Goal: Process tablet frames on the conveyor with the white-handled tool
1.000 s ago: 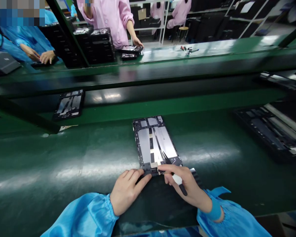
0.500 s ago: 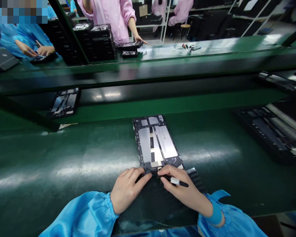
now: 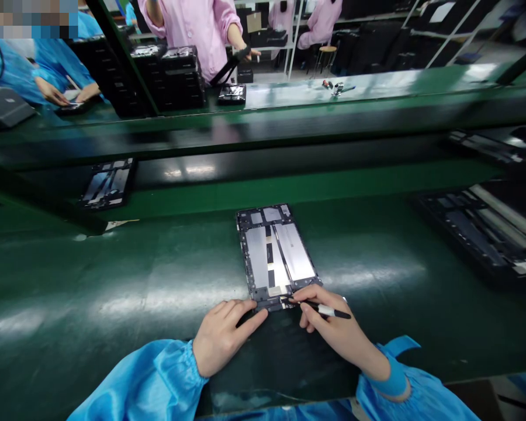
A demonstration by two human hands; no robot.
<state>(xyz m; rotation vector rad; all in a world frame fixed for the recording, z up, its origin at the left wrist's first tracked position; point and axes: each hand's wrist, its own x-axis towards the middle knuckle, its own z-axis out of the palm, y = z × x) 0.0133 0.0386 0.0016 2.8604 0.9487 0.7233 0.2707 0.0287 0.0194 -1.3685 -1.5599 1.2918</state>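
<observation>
A dark tablet housing with silver panels lies flat on the green bench mat, its short edge toward me. The fingertips of my left hand rest against that lower edge and hold nothing. My right hand pinches a slim black pointed tool with a white band. The tool lies nearly level, and its tip reaches the housing's lower right corner area. My fingers hide part of the tool.
A second tablet housing lies on a lower green ledge beyond the mat. Dark trays with parts sit at the right. Across the raised bench, a co-worker in a pink coat stands by stacked black trays.
My right hand has shifted slightly up and right, and the tool has swung from pointing up the housing to lying nearly level. The pink-coated co-worker has lifted a dark item off the far bench.
</observation>
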